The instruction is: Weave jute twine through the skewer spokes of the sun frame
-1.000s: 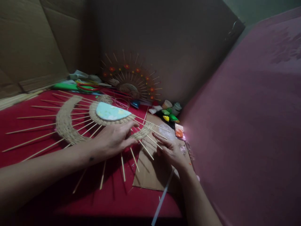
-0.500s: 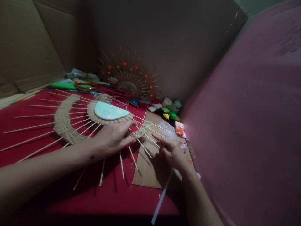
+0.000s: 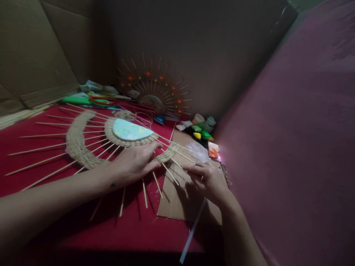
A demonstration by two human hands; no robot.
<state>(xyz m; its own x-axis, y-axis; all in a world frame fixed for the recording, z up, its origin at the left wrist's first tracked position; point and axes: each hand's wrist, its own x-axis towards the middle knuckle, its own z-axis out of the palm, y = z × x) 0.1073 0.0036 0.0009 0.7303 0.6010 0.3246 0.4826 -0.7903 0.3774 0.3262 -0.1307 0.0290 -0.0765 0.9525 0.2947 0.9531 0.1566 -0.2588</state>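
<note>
A fan-shaped piece of thin sticks and woven twine (image 3: 85, 155) lies over the red cloth, with a pale blue floral half-round pad (image 3: 131, 130) at its centre. My left hand (image 3: 137, 159) is closed on its woven band, thumb and fingers around the right part. My right hand (image 3: 208, 179) is at the right ends of the sticks, its fingers bent together near one stick tip. Whether they pinch that tip is hard to make out. Beneath the sticks lies a cardboard sheet (image 3: 173, 199).
A white stick (image 3: 192, 232) crosses the front edge of the cardboard. Behind, a finished sunburst with orange flowers (image 3: 148, 75) leans on the wall. Red-handled scissors (image 3: 102, 100), small coloured packets (image 3: 205, 135) and an orange packet (image 3: 213, 151) lie at the back and right.
My right hand has shifted slightly right, and its extended index finger has bent in toward the others. My left hand keeps its place on the band. The view has moved slightly.
</note>
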